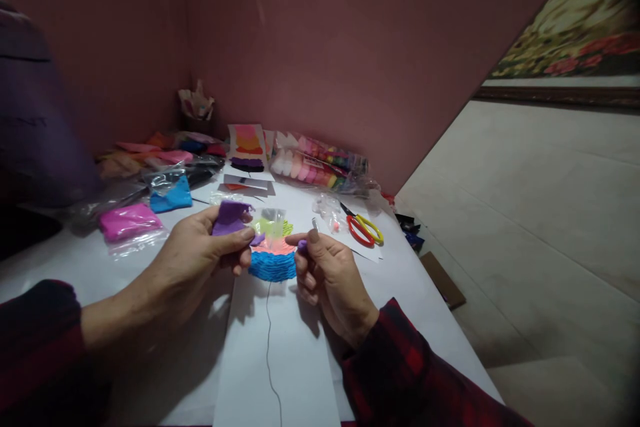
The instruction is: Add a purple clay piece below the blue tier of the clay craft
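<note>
My left hand [210, 250] is closed around a lump of purple clay [231, 216] in a clear wrapper, held just above the white table. My right hand [325, 267] pinches a small purple bit of clay [302, 246] between thumb and forefinger. Between and under both hands lies a white sheet of paper [280, 353] with a clay picture [274, 257] on it, built of blue, orange and yellow-green bands, with a thin line drawn down from it.
Bags of pink clay [129, 221] and blue clay [171, 196] lie at the left. A pack of many-coloured clay [320, 163] and a reference card [247, 145] stand at the back. Scissors with red and yellow handles [365, 229] lie to the right. The table edge [440, 320] drops to the floor.
</note>
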Tool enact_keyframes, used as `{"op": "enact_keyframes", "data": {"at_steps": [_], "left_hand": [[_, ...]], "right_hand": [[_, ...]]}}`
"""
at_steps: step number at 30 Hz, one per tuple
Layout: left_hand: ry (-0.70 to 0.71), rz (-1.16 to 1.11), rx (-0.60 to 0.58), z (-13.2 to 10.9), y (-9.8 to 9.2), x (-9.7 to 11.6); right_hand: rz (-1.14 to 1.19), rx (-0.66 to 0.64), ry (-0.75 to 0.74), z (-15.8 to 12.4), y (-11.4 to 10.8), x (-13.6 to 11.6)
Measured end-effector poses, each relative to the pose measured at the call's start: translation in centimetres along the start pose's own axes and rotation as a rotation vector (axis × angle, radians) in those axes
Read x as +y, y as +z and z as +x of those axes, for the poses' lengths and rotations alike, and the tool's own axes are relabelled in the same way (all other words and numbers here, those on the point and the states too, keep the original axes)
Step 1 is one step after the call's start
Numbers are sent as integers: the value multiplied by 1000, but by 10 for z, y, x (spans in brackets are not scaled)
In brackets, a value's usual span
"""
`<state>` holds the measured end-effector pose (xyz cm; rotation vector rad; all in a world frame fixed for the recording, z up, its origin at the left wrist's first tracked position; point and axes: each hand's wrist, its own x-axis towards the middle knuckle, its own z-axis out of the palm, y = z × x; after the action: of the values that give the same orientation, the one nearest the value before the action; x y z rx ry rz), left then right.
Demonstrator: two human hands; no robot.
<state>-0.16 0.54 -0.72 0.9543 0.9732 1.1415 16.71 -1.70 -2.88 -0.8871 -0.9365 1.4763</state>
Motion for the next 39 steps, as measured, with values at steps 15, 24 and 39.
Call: {"op": "enact_keyframes", "data": {"at_steps": [15,24,39], "left_hand": [[-49,39,-76,-1,1,0],[-27,114,-195,-1,-1,-4],[121,62,-79,-4,0,1]], "right_hand": [[-160,43,-94,-3,6,1],[-270,-48,-114,-1,4,3],[-378,91,-263,-2,2,6]]}}
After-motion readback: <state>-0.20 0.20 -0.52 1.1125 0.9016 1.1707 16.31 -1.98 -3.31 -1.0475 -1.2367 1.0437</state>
